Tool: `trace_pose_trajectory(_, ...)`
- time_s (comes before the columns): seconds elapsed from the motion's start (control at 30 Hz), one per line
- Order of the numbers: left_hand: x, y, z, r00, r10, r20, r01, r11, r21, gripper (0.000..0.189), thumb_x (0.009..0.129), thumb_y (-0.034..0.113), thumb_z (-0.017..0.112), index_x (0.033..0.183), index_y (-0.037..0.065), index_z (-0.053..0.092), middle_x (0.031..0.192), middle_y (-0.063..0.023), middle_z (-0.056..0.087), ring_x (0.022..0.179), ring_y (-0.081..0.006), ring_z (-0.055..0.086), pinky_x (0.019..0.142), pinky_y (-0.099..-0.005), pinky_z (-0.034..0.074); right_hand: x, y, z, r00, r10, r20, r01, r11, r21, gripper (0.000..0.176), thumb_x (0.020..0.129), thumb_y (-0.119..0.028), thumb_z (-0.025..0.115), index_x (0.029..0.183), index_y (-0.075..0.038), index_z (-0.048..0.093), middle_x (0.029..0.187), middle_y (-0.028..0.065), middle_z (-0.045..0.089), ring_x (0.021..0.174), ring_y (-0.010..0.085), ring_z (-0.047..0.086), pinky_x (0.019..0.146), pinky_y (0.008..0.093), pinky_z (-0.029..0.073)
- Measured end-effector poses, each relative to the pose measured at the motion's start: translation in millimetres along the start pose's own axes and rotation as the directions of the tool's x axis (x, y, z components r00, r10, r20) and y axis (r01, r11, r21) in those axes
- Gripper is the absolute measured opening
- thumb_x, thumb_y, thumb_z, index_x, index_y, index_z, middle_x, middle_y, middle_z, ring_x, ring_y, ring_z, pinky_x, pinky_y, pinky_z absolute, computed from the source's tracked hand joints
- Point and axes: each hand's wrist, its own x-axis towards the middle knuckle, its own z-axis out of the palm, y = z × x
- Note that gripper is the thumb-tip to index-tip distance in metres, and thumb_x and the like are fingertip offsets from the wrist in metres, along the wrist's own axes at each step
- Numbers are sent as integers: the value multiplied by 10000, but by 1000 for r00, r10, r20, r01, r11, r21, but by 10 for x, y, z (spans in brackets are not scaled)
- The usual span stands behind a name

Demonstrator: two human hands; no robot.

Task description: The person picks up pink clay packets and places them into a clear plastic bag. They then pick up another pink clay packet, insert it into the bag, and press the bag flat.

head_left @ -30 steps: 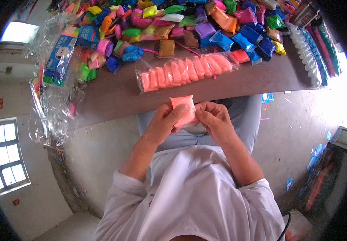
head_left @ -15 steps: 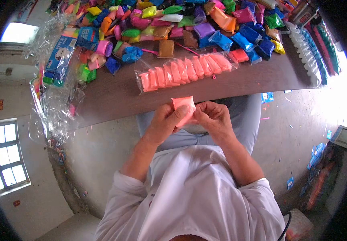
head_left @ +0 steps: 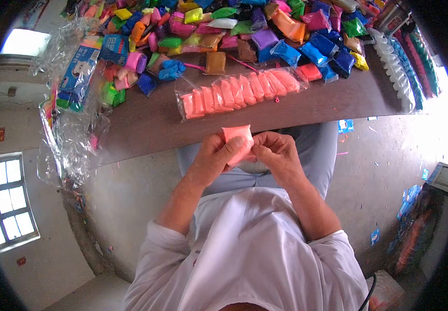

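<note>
A small coral-pink packet (head_left: 238,136), soft and wrapped in film, is held up over my lap just off the table's near edge. My left hand (head_left: 216,154) grips it from the left, thumb across its face. On the other side, my right hand (head_left: 277,153) pinches the packet's right edge between thumb and fingers; its other fingertips are partly hidden. Ahead of both hands, a clear bag (head_left: 240,93) lies on the table, holding a row of several similar coral packets.
Many colourful packets (head_left: 224,41) are heaped along the back of the brown table (head_left: 146,127). Crumpled clear plastic wrap (head_left: 73,140) hangs over the left end. Ruffled strips (head_left: 395,72) and a metal cup (head_left: 391,18) are at the right. Blue wrappers (head_left: 374,236) litter the floor.
</note>
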Motion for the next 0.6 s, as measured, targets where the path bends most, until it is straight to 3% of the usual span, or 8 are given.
trace_pose_trajectory(0.1,-34,23,-13,998,-61,-9,61,998,-18,372,933,419,559,911,53,620,608,44,512,469,-16,407,378,-192,274,-2,-2,-2,1000,-3,12,2,1000,22,170,890,-161,646,869,8,653,787,23,650,692,66,580,636,214,481)
trace_pose_trajectory(0.47,-27,3,-25,999,-43,15,44,999,-30,357,937,406,558,903,56,618,606,46,502,468,-16,397,382,-195,270,-3,-7,11,1000,-15,-6,15,1000,7,195,875,-179,662,869,16,654,760,22,644,666,72,574,613,209,472)
trace_pose_trajectory(0.6,-30,41,-28,997,-70,19,71,996,-54,358,936,409,558,906,58,617,616,41,521,467,-16,404,380,-193,274,-1,-44,36,1000,20,-8,-20,999,37,138,865,-122,638,859,15,650,762,28,644,649,70,565,600,203,464)
